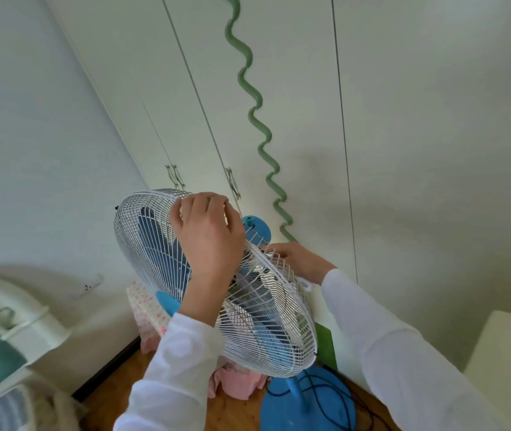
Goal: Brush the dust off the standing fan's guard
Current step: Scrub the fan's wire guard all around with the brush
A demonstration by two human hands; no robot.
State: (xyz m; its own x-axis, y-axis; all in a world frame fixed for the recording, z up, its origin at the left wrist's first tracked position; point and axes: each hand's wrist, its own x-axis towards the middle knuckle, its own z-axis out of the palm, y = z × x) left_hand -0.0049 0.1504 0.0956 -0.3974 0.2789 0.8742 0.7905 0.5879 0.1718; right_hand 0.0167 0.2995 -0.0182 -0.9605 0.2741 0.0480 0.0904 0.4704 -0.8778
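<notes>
A pink cloth [235, 384] and floral fabric [145, 306] lie bunched by the standing fan's blue base [310, 405], with a black cord [321, 385] looped over it. The white wire guard [137, 244], tilted at mid-view, is gripped at its top rim by the left hand [207, 234] with curled fingers, and it half hides the right hand [302, 259] behind it, whose grip cannot be told. The fan stands on a wooden floor [117, 387] before white wardrobe doors [294, 88] crossed by a green wavy strip [257, 119].

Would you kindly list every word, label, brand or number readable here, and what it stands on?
None is readable. The fan guard, its blue centre cap, the blue base and the cupboard doors show no print; the dark marks on the wall socket are too small to read.
</notes>
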